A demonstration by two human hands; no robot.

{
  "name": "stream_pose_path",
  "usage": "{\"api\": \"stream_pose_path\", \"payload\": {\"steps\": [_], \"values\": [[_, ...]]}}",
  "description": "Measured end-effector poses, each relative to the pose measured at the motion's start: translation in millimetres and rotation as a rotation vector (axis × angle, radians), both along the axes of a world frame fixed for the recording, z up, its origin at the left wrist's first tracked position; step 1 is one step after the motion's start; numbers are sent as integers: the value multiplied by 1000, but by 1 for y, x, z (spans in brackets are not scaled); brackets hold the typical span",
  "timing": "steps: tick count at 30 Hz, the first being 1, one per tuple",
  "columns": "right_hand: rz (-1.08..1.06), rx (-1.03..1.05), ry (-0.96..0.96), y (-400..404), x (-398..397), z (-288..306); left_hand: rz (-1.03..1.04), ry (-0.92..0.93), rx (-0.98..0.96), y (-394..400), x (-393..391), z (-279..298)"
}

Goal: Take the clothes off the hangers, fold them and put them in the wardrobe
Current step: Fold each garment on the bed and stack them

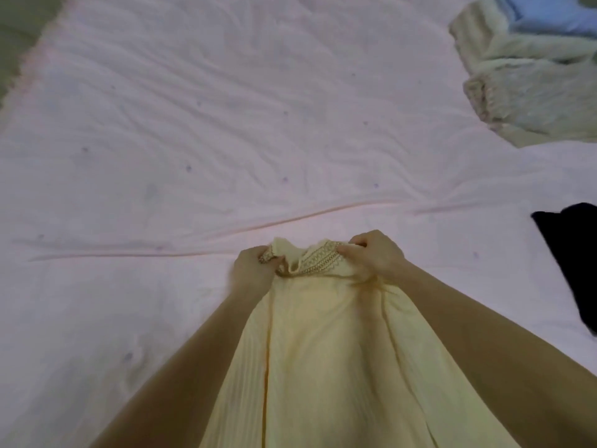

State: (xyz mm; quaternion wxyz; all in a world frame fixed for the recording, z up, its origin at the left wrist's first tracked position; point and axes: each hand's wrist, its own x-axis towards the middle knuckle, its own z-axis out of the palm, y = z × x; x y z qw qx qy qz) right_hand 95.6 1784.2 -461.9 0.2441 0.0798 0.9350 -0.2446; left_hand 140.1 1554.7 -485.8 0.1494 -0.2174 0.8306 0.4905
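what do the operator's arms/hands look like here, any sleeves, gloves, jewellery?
Both forearms are bare up to the frame edge, no sleeves in view. The left hand and right hand wear no gloves. No watch, bracelet or ring shows, though the picture is soft and the fingers are partly hidden.

Wrinkled pink bedsheet (200,130) covering bed, long crease running across its middle. Fluffy cream blanket (529,92) lying bunched at far right corner. Blue pillow (549,14) resting on blanket, touching it.

Black cloth (571,260) cut off right.
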Motion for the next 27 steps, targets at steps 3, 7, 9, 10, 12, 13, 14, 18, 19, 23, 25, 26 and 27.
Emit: {"api": "stream_pose_path", "payload": {"steps": [3, 7, 9, 10, 12, 13, 14, 18, 19, 23, 25, 26, 27], "values": [[38, -128, 248, 2, -10, -18, 123, 92, 97, 2, -6, -13], [218, -44, 466, 0, -20, -21, 126, 320, -53, 18, -27, -14], [259, 30, 523, 3, -38, -19, 120, 389, -95, 27, -48, -6], [274, 80, 549, 5, -51, -18, 123, 421, -96, 30, -61, -1], [298, 152, 583, 10, -79, -17, 107, 459, -114, 32, -90, 9], [308, 179, 586, 13, -94, -18, 97, 450, -129, 34, -108, 12], [320, 189, 558, 15, -108, -22, 98, 415, -146, 36, -125, 11], [279, -27, 316, 18, -134, -46, 30, 181, -275, 46, -155, -6], [219, -112, 287, 20, -133, -46, -25, 175, -339, 49, -152, -10], [16, -221, 333, 52, -99, -33, -266, 443, -588, 72, -117, -13], [-65, -151, 282, 74, -71, -19, -526, 411, -594, 94, -99, -9], [-96, -97, 218, 86, -56, -13, -673, 349, -585, 107, -91, -7], [-130, -46, 130, 99, -41, -7, -806, 299, -583, 122, -84, -5]]}}
